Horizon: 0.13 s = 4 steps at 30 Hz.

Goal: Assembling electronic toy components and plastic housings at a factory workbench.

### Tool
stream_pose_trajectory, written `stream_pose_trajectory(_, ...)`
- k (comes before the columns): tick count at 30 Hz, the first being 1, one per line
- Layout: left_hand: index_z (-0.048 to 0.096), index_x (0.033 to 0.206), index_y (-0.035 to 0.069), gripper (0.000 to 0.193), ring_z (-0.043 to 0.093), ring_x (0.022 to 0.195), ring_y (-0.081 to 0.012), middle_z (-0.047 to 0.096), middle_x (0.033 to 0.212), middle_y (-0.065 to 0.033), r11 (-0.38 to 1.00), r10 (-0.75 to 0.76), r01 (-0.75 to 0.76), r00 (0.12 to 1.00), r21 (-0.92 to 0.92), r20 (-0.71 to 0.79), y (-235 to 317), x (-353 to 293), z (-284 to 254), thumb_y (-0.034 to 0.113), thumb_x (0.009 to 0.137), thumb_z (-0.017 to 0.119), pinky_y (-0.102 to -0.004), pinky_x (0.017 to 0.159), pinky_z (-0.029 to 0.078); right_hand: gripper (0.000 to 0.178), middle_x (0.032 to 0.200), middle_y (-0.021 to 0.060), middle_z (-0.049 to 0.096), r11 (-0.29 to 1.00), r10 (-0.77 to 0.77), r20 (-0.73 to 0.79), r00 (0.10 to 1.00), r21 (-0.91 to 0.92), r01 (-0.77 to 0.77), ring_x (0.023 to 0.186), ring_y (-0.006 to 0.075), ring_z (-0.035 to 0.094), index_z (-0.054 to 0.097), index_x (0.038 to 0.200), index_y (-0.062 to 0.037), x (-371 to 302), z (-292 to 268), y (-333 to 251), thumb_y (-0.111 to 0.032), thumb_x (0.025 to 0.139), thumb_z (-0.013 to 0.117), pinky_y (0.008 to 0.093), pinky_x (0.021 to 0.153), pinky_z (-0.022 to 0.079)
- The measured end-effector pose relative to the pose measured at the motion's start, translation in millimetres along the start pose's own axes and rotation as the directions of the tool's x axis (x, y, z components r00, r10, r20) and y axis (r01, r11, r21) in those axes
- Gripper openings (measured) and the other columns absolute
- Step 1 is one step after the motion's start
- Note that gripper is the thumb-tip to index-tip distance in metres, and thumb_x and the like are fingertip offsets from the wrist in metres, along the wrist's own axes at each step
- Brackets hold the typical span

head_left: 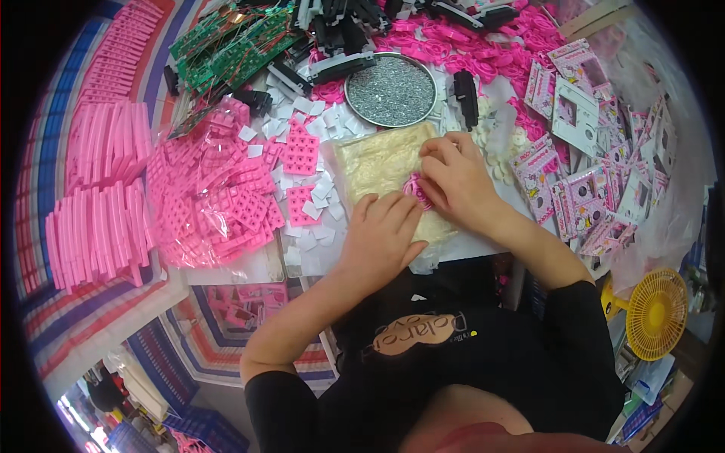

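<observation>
A cream, plastic-wrapped pad [375, 160] lies in front of me on the table. On it sits a small bright pink plastic part [416, 190], mostly covered by my fingers. My left hand [384, 232] reaches over the pad's near edge; its bent fingertips press the part's left side, with the thumb held apart. From the right, my right hand [459, 180] curls its fingers round the other side of the same part. The fingers hide its full shape and any small piece in them.
Behind the pad stands a round tray of small metal screws [391, 90]. Pink keypads [219, 196] and stacked pink casings [102, 234] lie left; green circuit boards [234, 49] far left. Printed panels [581, 189] and a yellow fan [655, 315] are at right. Pink pieces [453, 49] heap behind.
</observation>
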State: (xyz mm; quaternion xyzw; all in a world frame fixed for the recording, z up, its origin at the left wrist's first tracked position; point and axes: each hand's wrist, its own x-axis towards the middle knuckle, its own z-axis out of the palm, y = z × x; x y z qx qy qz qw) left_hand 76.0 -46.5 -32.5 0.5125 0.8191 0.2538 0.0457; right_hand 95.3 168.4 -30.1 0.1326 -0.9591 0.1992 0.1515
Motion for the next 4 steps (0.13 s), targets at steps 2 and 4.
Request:
stream_pose_trajectory(2,0.058,0.132,0.001,0.064,0.051,0.131,-0.0277,0.057,0.136,-0.0146,0.998,-0.005,-0.002,0.995,0.064,0.101,3.2,-4.7,-0.2,0.037,0.082,0.076,-0.0496,0.111,0.036,0.024,0.119,0.0094,0.063,0.998,0.037,0.164,0.986,-0.061,-0.027,0.112,0.0369,0.054,0.069,0.1,-0.0121,4.1,-1.3,-1.5,-0.015,0.077,0.075,0.0522,0.092,0.045)
stream_pose_trajectory(4,0.054,0.14,0.002,0.075,0.043,0.14,-0.0273,0.053,0.144,-0.0156,0.988,-0.026,-0.017,0.962,0.155,0.272,9.5,-3.8,-9.6,0.045,0.082,0.075,-0.0513,0.117,0.03,0.037,0.123,0.0094,0.063,0.995,0.043,0.339,0.94,-0.096,-0.011,0.114,0.0322,0.054,0.071,0.114,-0.0153,13.9,-1.2,7.2,-0.017,0.078,0.076,0.0527,0.094,0.046)
